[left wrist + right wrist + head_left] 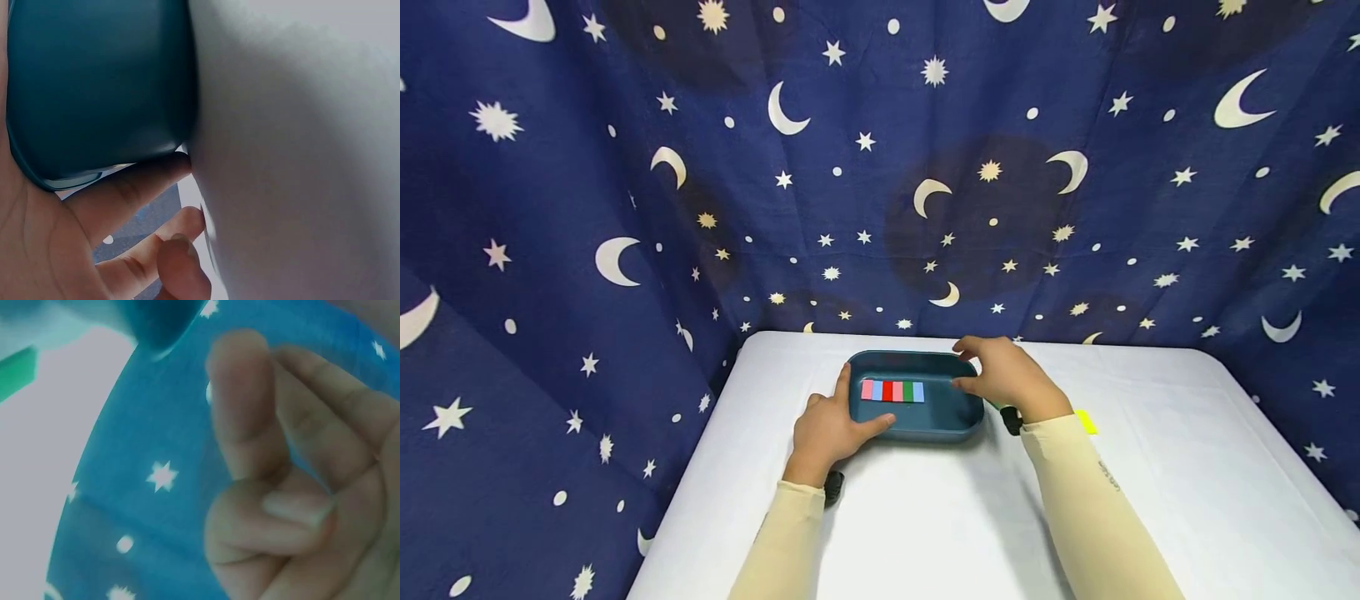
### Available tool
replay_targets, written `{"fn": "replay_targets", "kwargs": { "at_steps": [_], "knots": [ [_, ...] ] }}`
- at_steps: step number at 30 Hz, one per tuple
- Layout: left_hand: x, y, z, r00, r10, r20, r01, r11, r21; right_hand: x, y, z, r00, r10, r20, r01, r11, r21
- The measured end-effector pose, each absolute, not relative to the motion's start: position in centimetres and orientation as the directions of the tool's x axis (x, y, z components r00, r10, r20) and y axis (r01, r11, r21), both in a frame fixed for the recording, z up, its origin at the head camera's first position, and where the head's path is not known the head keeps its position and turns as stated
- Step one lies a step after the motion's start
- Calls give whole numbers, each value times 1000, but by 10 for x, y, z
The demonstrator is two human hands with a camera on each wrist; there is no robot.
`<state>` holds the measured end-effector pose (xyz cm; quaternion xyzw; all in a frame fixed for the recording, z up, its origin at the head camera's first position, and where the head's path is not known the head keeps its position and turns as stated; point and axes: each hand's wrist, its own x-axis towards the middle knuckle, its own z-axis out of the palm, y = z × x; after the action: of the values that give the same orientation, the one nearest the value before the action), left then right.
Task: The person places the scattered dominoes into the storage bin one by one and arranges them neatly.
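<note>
A dark teal oblong tray (917, 435) stands on the white table. On its floor, toward the left end, lies a row of flat coloured strips (892, 392), side by side in pink, light blue, red and green. My left hand (826, 429) grips the tray's left end, index finger along the side rim and thumb over the front rim. In the left wrist view, other fingers (125, 194) lie against the outer wall. Over the tray's right end hovers my right hand (1011, 379), its fingers loosely bent and nothing between them.
Beyond my right sleeve a yellow flat piece (1086, 422) shows on the white table (1187, 450), partly covered by the arm. A green piece (19, 374) lies beside the tray's right end. A dark blue curtain (880, 208) with moons and stars hangs behind the table.
</note>
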<state>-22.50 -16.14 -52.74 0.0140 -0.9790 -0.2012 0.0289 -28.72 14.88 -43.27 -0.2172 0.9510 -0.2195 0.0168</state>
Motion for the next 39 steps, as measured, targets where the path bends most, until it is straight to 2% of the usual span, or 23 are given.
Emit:
{"fn": "replay_targets", "kwargs": {
  "at_steps": [4, 7, 21, 39],
  "knots": [
    [-224, -161, -527, -998, -40, 41, -21, 917, 399, -272, 176, -441, -912, -369, 178, -409, 808, -425],
    [-223, -161, -527, -998, -44, 41, -24, 915, 404, -262, 196, -451, -920, -328, 213, -390, 814, -430],
    [-221, -159, -526, -999, -29, 46, -8, 916, 401, -238, 247, -502, -973, -193, 128, -231, 835, -499],
    [-220, -158, -530, -998, -44, 50, -22, 925, 380, -236, 258, -510, -979, -154, 133, -202, 823, -531]
  ]
}}
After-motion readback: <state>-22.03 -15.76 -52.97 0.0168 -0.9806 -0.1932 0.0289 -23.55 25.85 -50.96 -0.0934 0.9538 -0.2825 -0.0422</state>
